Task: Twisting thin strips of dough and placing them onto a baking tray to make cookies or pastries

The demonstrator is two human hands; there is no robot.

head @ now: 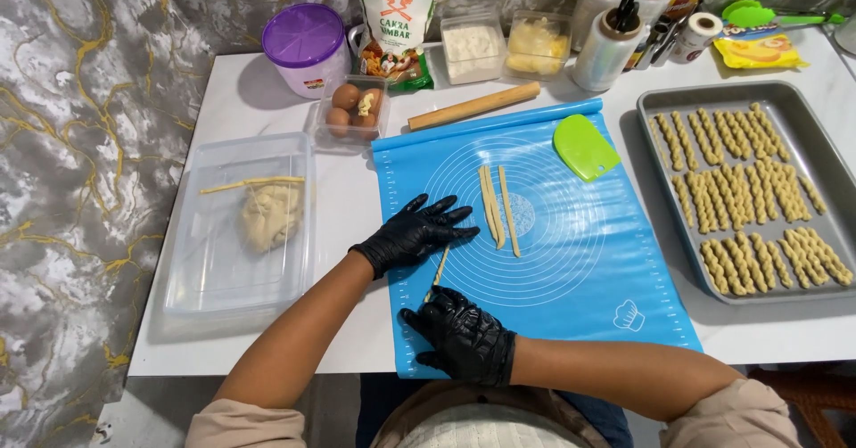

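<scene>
Two black-gloved hands lie flat, fingers spread, on a dough strip (440, 270): left hand (415, 232) on its far end, right hand (464, 334) on its near end, neither gripping. Strip's long axis runs near-to-far, tilted slightly right, on the blue mat (580, 261). Three loose strips (497, 207) lie just beyond; baking tray (802, 118) of twists at right.

Left hand (412, 234) flat, fingers spread; right hand (464, 334) (gloved too) seemingly curled.
</scene>
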